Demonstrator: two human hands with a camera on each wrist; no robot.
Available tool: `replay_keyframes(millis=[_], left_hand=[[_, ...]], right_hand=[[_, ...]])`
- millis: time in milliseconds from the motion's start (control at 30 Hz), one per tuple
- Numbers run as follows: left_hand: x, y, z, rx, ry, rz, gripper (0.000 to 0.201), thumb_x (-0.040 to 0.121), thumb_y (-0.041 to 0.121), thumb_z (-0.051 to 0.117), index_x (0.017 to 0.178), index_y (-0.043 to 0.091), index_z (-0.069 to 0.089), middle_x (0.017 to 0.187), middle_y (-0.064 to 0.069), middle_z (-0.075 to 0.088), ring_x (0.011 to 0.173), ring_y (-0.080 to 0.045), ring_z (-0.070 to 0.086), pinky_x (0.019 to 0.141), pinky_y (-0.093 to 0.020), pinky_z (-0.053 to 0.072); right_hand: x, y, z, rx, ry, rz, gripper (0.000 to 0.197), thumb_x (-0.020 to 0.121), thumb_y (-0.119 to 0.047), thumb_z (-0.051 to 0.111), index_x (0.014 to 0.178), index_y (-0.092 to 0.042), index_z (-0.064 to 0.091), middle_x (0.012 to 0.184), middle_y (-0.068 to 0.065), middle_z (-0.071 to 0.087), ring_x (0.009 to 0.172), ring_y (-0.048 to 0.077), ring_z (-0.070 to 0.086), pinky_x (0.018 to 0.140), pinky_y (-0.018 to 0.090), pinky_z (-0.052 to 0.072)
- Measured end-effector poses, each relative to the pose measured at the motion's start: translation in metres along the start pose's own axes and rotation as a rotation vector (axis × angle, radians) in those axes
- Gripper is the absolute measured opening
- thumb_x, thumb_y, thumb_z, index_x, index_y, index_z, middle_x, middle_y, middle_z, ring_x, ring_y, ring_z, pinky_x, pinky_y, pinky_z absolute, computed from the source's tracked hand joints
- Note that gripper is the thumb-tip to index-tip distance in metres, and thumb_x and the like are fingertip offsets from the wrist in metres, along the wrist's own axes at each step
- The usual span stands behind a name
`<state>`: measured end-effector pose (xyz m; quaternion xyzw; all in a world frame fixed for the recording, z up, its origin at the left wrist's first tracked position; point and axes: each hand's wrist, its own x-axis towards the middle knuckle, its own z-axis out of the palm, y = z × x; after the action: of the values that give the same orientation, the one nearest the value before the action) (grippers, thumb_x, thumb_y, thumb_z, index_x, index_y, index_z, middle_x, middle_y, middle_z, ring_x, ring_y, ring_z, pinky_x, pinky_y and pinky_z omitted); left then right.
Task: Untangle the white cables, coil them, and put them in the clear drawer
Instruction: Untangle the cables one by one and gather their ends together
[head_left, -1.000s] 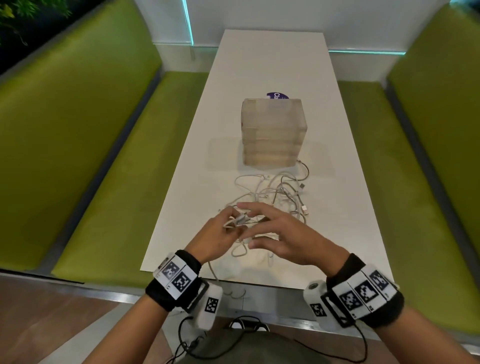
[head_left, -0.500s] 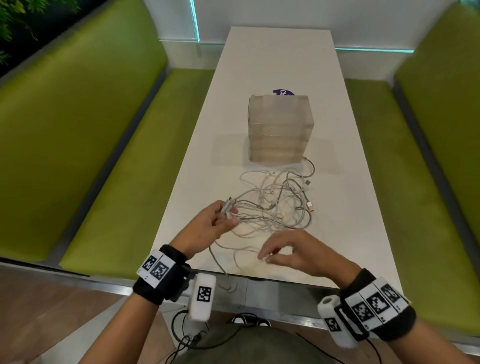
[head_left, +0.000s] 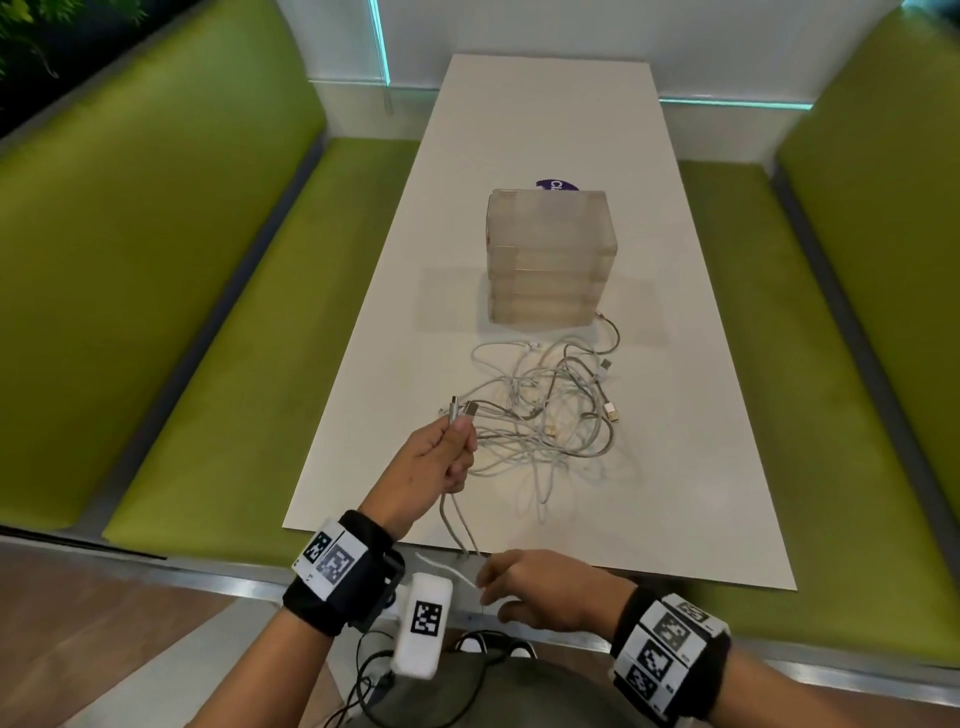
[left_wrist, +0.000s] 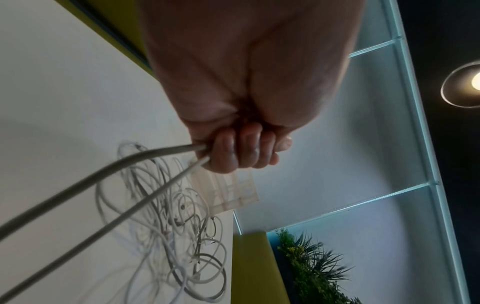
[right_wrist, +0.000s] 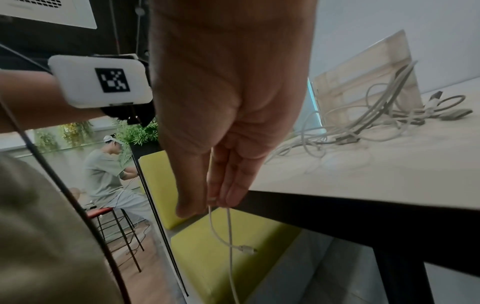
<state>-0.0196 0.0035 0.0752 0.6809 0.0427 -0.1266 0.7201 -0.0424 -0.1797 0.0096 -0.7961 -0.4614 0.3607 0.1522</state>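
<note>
white cables (head_left: 545, 410): tangled heap on the surface (head_left: 519, 130), near side of clear drawer (head_left: 551, 257)
left hand (head_left: 434, 457): fist around two plug ends
right hand (head_left: 545, 590): pinches thin strand (right_wrist: 211, 216) at near edge
advice: draw it out slowly, heap loose

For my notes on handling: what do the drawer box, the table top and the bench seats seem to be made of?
Drawer box: probably clear, slightly frosted plastic; the stacked drawers show through its walls.
Table top: smooth white matte surface, perhaps laminate; its edge looks dark in the right wrist view.
Bench seats: green padded upholstery, likely vinyl or faux leather, with a soft sheen.
</note>
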Motion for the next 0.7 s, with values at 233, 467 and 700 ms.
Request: replay_keyframes(millis=[233,467,700], left_hand=[[0.000,-0.003,-0.004,-0.034,0.088,-0.012,0.036,0.103,0.027,0.032,0.077,0.009,0.049,0.056,0.001,0.038,0.049,-0.010,0.032,0.048,-0.020,0.029],[0.002,-0.005,-0.012,-0.025,0.066,-0.030,0.038,0.100,0.033,0.036,0.072,0.010,0.048,0.055,0.003,0.022,0.051,-0.012,0.018,0.047,-0.020,0.021],[-0.001,-0.005,-0.015,-0.029,0.021,-0.051,0.039,0.091,0.042,0.041,0.071,0.010,0.049,0.052,0.005,0.024,0.047,-0.010,0.018,0.045,-0.020,0.021]], right_hand=[[-0.012,0.002,-0.011,0.074,0.062,-0.004,0.040,0.087,-0.003,0.048,0.117,-0.023,0.066,0.153,-0.012,0.030,0.116,0.022,0.056,0.093,0.034,0.046],[-0.046,0.028,-0.066,0.662,0.551,0.173,0.024,0.096,-0.010,0.051,0.106,-0.023,0.068,0.117,-0.004,0.061,0.064,0.017,0.071,0.051,0.025,0.051],[-0.058,0.091,-0.087,0.641,0.845,0.497,0.021,0.093,-0.004,0.052,0.095,-0.018,0.067,0.101,0.000,0.066,0.057,0.013,0.060,0.044,0.019,0.045]])
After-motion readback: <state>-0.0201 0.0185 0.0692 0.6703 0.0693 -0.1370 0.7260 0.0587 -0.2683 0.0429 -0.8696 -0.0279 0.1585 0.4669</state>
